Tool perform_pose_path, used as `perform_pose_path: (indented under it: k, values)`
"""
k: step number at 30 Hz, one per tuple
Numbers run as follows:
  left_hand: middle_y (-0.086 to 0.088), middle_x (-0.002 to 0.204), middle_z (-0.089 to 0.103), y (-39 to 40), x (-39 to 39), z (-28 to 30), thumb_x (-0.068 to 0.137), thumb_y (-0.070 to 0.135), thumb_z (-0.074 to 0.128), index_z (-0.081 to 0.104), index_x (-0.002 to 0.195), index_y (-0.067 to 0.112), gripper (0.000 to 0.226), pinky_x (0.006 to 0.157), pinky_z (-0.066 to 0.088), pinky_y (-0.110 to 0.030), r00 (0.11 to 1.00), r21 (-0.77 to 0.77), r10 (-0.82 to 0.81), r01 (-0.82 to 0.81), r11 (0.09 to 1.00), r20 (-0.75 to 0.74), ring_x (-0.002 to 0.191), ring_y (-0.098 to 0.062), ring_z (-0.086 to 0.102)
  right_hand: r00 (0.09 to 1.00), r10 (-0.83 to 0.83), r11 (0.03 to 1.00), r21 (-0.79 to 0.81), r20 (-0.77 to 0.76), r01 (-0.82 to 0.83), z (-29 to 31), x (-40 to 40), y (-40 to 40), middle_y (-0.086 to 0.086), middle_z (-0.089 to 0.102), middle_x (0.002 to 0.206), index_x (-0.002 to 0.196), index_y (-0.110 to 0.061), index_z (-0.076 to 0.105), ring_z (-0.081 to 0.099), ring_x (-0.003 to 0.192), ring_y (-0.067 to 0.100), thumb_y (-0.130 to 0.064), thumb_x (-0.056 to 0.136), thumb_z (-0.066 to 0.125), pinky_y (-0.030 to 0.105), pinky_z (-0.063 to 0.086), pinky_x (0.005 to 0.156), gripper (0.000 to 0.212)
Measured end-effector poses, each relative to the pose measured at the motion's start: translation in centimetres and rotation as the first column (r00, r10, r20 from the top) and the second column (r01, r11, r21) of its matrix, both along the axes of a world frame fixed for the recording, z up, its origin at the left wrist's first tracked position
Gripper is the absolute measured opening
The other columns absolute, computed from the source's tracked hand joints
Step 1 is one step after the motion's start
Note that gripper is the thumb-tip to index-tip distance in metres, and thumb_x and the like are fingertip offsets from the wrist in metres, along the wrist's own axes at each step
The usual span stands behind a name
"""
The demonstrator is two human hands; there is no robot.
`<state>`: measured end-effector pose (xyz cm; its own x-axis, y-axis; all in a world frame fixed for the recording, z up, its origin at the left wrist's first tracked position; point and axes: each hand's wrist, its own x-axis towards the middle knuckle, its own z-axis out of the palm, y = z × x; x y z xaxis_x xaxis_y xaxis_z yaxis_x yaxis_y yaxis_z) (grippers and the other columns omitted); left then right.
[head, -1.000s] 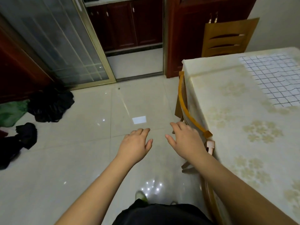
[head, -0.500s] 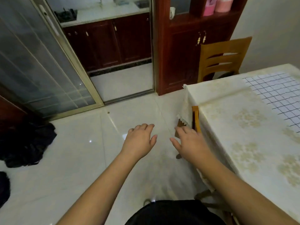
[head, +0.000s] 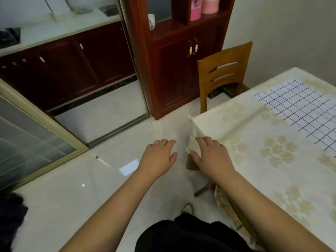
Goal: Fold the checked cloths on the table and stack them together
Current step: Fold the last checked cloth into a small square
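Lying flat: grid-patterned checked cloth [head: 298, 113]

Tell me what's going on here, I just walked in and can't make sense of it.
A person stands at the corner of a table, both hands empty and open. The right hand is over the table's corner, the left hand above the floor. A checked cloth lies flat and unfolded, farther along the table, untouched.

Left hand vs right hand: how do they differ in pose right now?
The left hand hangs over bare floor, clear of the table; the right hand sits at the tablecloth's corner. The right is also nearer the checked cloth. Both are open, palm down, holding nothing.
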<state>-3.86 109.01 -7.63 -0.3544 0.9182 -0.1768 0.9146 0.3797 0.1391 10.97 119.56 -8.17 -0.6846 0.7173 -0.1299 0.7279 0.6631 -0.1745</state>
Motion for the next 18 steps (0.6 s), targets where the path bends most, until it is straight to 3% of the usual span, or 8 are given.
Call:
perform_pose_path:
  k: [8, 18]
  values:
    - [0.002, 0.140, 0.048, 9.5, -5.3, 0.4, 0.100, 0.042, 0.034, 0.036, 0.143, 0.024, 0.046, 0.099, 0.037, -0.031, 0.984, 0.036, -0.176, 0.175, 0.984, 0.028, 0.123, -0.017, 0.048, 0.998, -0.065, 0.998, 0.002, 0.005, 0.065, 0.9, -6.2, 8.0, 0.002, 0.041, 0.147, 0.146, -0.025, 0.030, 0.043, 0.131, 0.023, -0.052, 0.098, 0.030, 0.038, 0.035, 0.107, 0.055]
    - [0.002, 0.139, 0.049, 24.1, -14.9, -0.3, 0.098, 0.043, 0.037, 0.038, 0.143, 0.025, 0.048, 0.102, 0.038, -0.036, 0.894, 0.114, -0.448, 0.444, 0.889, 0.005, 0.126, -0.018, 0.046, 0.923, -0.384, 0.921, 0.080, 0.011, 0.382, -0.2, -12.4, 16.9, 0.005, 0.050, 0.137, 0.143, -0.023, 0.038, 0.050, 0.122, 0.027, -0.048, 0.098, 0.031, 0.039, 0.040, 0.097, 0.052]
